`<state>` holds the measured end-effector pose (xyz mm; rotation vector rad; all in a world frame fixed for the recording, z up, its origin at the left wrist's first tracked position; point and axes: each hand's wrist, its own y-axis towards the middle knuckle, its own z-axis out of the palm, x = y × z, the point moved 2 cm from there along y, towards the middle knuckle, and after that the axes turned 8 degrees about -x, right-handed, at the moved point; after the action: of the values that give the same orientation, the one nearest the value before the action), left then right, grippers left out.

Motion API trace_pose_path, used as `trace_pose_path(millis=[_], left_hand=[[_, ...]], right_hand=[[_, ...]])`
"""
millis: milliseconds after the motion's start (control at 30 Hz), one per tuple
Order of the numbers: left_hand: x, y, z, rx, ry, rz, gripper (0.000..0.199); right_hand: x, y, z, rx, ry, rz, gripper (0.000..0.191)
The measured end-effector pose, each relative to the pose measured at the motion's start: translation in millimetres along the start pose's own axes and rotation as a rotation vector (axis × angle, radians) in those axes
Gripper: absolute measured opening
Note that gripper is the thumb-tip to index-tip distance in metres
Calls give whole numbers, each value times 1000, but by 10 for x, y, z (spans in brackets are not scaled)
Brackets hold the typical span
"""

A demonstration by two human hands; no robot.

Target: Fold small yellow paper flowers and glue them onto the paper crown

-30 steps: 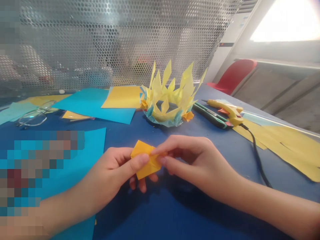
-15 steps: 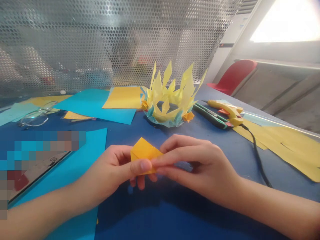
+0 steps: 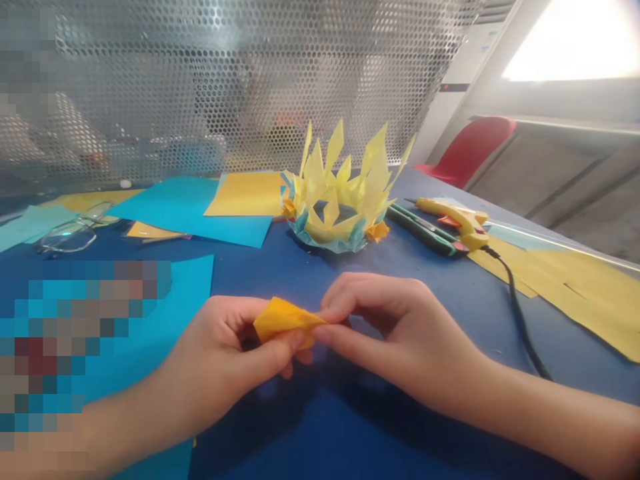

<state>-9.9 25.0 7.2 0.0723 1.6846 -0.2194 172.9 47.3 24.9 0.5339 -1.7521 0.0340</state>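
A small folded piece of orange-yellow paper (image 3: 283, 321) is held up between both hands, above the blue table (image 3: 280, 420). My left hand (image 3: 235, 347) grips it from the left, thumb on the near face and fingers behind. With thumb and index finger, my right hand (image 3: 385, 320) pinches the paper's right-hand point. Beyond the hands stands a yellow paper crown (image 3: 320, 220) with tall pointed spikes, a pale blue-green base and orange paper pieces at its sides.
Blue paper (image 3: 185, 207) and yellow paper (image 3: 247, 193) lie at the back left, near clear glasses (image 3: 70, 235). On the right are a green-handled tool (image 3: 425, 230), a yellow glue gun (image 3: 455, 220) with a black cord (image 3: 515, 307), and yellow sheets (image 3: 585, 287). Behind is a perforated metal screen (image 3: 250, 87).
The folded paper has tipped and now shows a flatter, narrower face. My right fingers have shifted to its right-hand point, and my left thumb has moved slightly down.
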Motion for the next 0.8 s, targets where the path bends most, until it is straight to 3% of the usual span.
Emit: trace_pose_path(millis=[200, 267, 400, 500, 733, 800], left_hand=[[-22, -20, 14, -53, 100, -36, 14], [-21, -25, 20, -26, 150, -40, 16], [-22, -48, 47, 86, 280, 18, 15], [-24, -63, 44, 99, 322, 83, 17], [4, -13, 5, -49, -4, 32, 3], [5, 4, 5, -100, -39, 33, 12]], right_hand=[[-17, -15, 43, 95, 28, 220, 13], [-12, -22, 51, 98, -37, 135, 14], [60, -46, 29, 41, -109, -258, 33], [92, -53, 7, 134, -152, -416, 28], [14, 12, -60, 156, -203, -344, 23], [-1, 20, -59, 135, -204, -310, 22]])
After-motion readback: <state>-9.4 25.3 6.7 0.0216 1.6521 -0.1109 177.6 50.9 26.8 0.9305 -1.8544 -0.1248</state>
